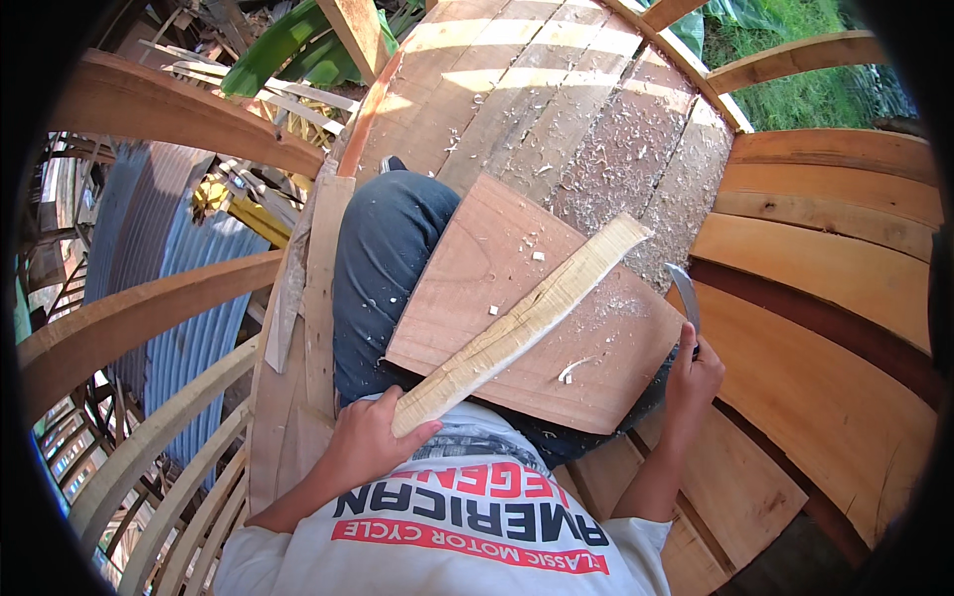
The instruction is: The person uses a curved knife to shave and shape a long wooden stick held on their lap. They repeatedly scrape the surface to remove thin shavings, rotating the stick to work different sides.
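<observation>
A long pale strip of wood slants across a square brown board that rests on my lap. My left hand grips the strip's near end, close to my waist. The far end of the strip reaches past the board's upper right edge. In my right hand, raised beside the board's right corner, is a knife with a curved blade, its tip pointing up and away from the strip. The blade does not touch the wood. Small chips and a curled shaving lie on the board.
Wood shavings cover much of the plank floor ahead. Curved wooden railing slats stand on my left, with blue corrugated sheets below them. Wide planks line my right side. Grass shows beyond the far right railing.
</observation>
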### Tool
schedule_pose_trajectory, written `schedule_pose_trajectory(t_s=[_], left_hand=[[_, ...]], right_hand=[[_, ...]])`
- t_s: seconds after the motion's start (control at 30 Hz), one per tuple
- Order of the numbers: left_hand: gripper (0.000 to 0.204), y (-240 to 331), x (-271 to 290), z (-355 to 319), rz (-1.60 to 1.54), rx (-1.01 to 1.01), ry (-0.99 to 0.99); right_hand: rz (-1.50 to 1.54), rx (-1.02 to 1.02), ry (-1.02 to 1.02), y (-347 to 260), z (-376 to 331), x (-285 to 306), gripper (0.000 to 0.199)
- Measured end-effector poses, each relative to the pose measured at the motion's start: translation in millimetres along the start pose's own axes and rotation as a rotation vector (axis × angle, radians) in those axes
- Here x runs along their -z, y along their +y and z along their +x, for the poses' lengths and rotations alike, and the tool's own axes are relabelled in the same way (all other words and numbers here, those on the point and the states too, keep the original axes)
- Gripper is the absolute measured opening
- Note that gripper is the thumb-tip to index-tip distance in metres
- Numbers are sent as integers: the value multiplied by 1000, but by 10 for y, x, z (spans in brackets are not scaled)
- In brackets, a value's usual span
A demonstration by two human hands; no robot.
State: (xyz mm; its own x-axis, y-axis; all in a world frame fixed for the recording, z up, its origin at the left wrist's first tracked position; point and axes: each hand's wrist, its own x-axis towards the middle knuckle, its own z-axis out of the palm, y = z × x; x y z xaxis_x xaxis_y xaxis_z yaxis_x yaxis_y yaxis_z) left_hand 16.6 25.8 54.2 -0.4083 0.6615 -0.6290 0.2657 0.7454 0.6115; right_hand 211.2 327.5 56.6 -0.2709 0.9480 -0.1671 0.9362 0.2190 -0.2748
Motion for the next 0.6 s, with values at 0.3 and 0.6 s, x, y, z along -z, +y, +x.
schedule_pose_trajectory(t_s=[0.3, 0.6], left_hand=[[50, 52, -17, 82, -77, 20, -56], [51, -39, -22, 63, -67, -13, -43]], right_hand=[[-81, 448, -198, -390, -567, -253, 42], [-45, -1, 37, 95, 97, 66, 43]])
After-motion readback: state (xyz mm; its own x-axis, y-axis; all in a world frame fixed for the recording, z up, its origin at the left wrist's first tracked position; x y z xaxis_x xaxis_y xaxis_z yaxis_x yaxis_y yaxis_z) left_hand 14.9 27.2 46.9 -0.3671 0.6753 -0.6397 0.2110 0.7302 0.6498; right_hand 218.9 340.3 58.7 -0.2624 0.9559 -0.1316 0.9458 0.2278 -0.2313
